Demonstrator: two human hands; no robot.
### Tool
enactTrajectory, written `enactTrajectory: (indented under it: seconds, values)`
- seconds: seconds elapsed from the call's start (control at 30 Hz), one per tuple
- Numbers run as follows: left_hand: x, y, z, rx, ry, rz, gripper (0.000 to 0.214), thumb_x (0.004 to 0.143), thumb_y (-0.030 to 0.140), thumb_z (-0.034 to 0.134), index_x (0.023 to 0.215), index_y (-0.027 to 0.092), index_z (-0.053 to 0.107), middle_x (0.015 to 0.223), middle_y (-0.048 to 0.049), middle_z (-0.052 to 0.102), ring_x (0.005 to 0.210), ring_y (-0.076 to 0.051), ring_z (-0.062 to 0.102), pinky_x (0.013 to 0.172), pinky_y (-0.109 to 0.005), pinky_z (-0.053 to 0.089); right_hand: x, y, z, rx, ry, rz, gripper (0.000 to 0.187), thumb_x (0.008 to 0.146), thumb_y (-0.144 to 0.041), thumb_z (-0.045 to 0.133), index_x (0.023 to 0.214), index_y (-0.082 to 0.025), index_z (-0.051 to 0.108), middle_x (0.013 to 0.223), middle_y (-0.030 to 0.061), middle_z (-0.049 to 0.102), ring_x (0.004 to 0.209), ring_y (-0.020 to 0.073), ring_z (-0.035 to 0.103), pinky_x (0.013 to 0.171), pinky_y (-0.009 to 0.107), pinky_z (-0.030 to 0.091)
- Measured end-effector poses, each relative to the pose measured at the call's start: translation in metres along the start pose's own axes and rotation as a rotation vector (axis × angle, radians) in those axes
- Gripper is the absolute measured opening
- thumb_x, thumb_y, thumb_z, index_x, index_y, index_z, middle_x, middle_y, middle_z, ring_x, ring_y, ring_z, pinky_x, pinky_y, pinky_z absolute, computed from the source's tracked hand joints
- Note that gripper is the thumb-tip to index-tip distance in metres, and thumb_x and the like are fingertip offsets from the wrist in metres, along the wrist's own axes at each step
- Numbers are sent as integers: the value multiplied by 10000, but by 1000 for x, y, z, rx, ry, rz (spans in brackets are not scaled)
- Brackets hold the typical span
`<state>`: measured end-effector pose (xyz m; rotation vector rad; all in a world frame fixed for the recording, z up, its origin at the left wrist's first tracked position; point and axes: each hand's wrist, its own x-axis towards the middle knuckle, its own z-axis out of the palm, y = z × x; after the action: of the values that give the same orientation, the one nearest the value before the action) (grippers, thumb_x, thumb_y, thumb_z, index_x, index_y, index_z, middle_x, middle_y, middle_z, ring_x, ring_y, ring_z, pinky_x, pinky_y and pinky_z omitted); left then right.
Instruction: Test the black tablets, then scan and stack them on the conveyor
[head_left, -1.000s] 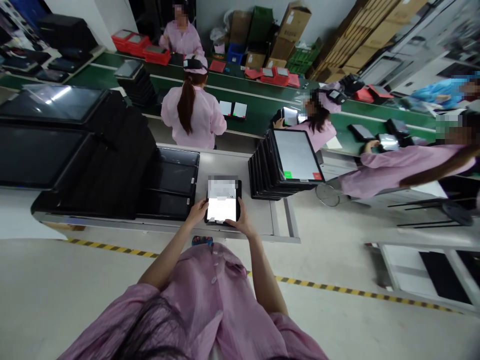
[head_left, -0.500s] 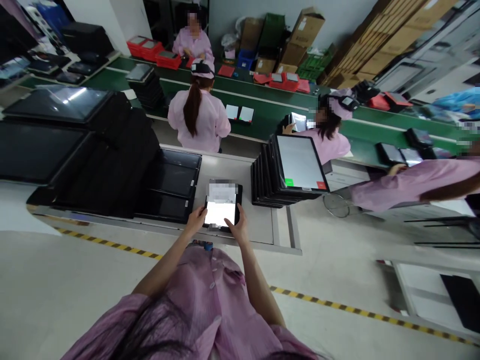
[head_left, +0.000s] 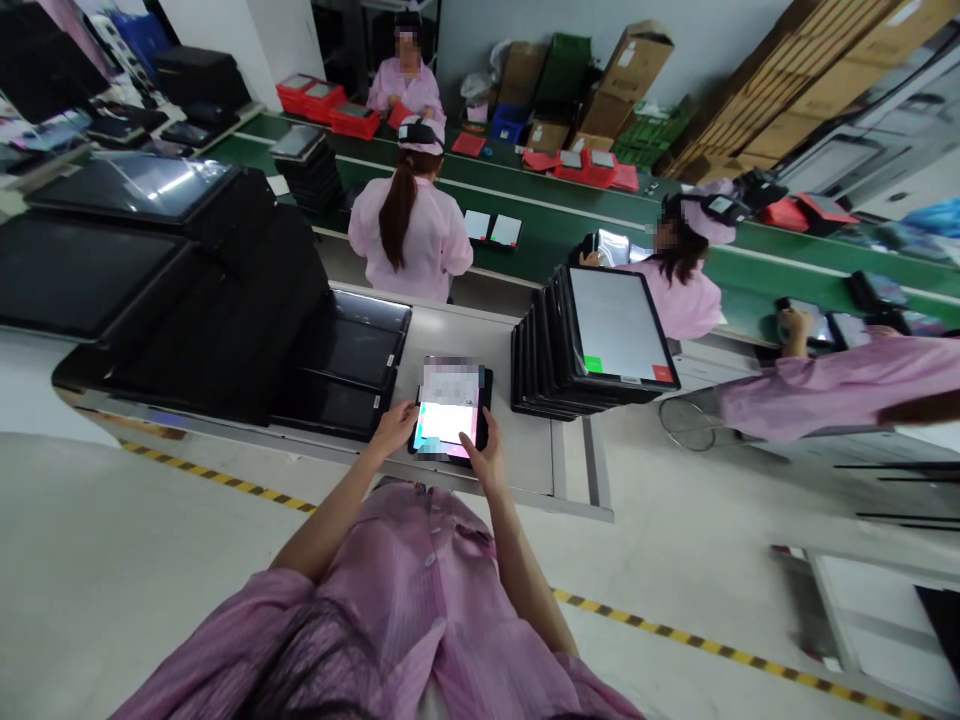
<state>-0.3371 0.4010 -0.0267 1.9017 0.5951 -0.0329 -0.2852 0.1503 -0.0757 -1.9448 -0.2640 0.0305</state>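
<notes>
A tablet (head_left: pixel 448 415) with a lit screen, partly blurred out, is in front of me at the near edge of the light bench. My left hand (head_left: pixel 396 430) grips its left edge. On the opposite side my right hand (head_left: pixel 486 452) is closed round the edge, its thumb over the lower right of the screen. Left of the tablet lie dark tablets (head_left: pixel 341 345) with small white labels. To its right stands a stack of tablets (head_left: pixel 615 320), the top one showing a pale screen with green and red corner patches.
Tall piles of black devices (head_left: pixel 105 270) fill the bench's left end. Beyond the bench, co-workers in pink sit along a green conveyor table (head_left: pixel 555 262). Yellow-black tape (head_left: pixel 690 645) crosses the floor. Cardboard boxes (head_left: pixel 637 70) stand at the back.
The tablet's screen has gone from mostly white to white with coloured areas along its lower part. My view has shifted slightly left. Both hands keep their hold on the tablet.
</notes>
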Motion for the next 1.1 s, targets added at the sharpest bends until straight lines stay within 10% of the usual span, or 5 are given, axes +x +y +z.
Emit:
enactTrajectory:
  seconds: [1.1]
  values:
    - [1,1,-2,37,17,54,394,1103,431,569,1308,185,797,1350,-139,836,1315,-306,761,1132,-367,569,7,4,-10,49,42,-55,625,1061,-578,611,1582,-233,600,1636,148,634,1538,332,575,1317,582,443]
